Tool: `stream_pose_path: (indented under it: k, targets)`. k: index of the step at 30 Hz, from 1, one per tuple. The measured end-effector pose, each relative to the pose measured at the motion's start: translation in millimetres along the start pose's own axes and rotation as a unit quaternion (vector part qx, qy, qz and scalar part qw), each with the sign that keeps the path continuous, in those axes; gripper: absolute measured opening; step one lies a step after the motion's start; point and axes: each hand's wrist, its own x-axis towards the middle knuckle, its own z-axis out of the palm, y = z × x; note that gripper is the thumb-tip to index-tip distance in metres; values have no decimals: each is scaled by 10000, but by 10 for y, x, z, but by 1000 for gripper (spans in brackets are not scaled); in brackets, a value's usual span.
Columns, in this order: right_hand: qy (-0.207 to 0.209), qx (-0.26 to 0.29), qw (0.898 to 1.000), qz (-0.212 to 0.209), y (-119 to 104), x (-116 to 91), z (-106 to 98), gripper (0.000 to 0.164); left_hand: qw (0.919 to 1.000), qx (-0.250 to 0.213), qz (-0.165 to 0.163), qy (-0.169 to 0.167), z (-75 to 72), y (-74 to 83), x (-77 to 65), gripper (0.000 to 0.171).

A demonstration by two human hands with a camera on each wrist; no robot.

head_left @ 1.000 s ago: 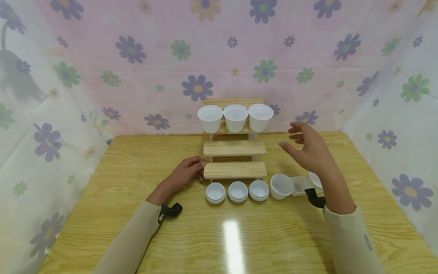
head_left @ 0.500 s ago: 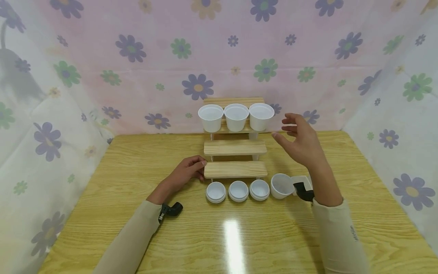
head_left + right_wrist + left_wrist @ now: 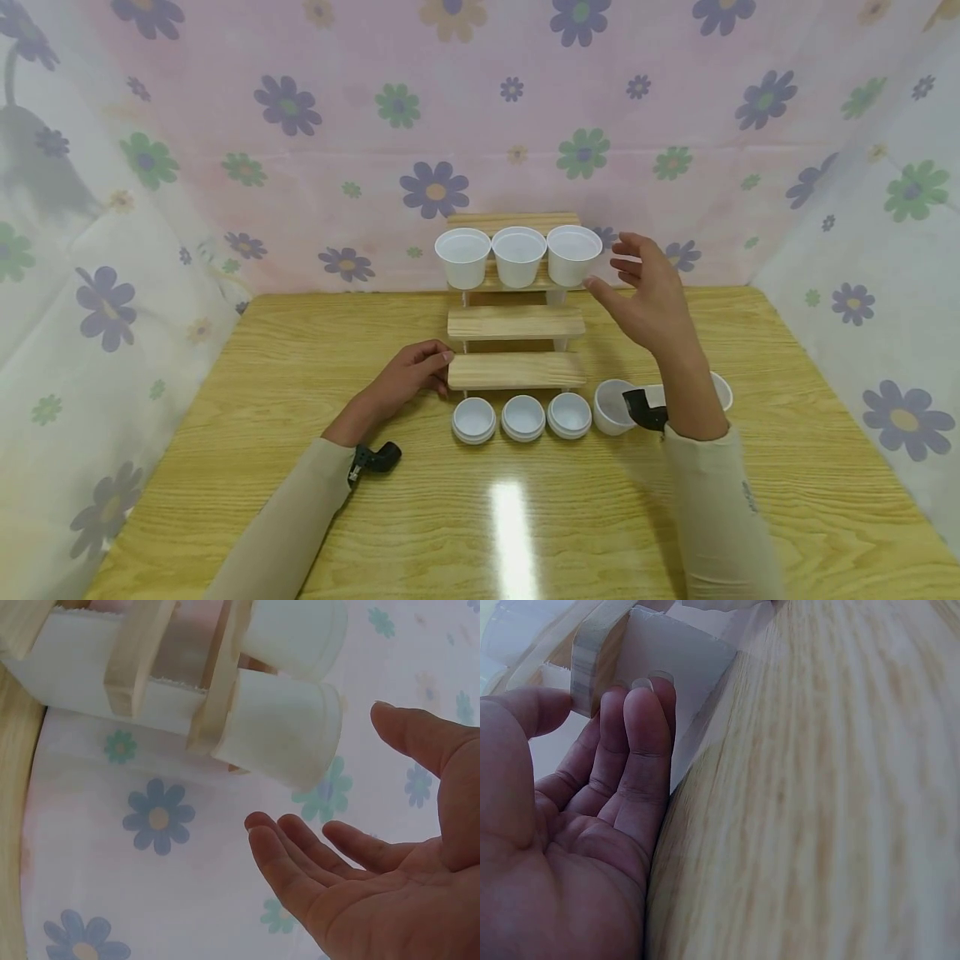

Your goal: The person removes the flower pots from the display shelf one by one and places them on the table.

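Nearest: three white jars (image 3: pixel 523 422) on the table (image 3: pixel 420 533), just before the stand (image 3: pixel 516 323). Left hand (image 3: pixel 408 375), at left, same spot, pinching the end of the bottom plank (image 3: pixel 517 372). Right hand (image 3: pixel 651 296) has shifted left and farther in, spread wide, nothing held. Far right-hand cup (image 3: pixel 572 265) sits upright on the stand, just beside it; looks within reach, not gripped yet.

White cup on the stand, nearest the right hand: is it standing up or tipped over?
Standing up. In the head view, the white cup sits on the wooden stand with its wide end up.
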Motion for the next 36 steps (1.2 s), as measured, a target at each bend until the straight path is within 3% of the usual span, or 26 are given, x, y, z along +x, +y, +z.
stream_pose_path:
  k: [13, 36]
  targets:
    - [301, 310, 9990, 125, -75, 102, 173, 77, 10000, -10, 4, -18, -5, -21, 3, 27]
    - [833, 421, 9951, -319, 67, 185, 428, 67, 10000, 30, -6, -1, -2, -3, -1, 26]
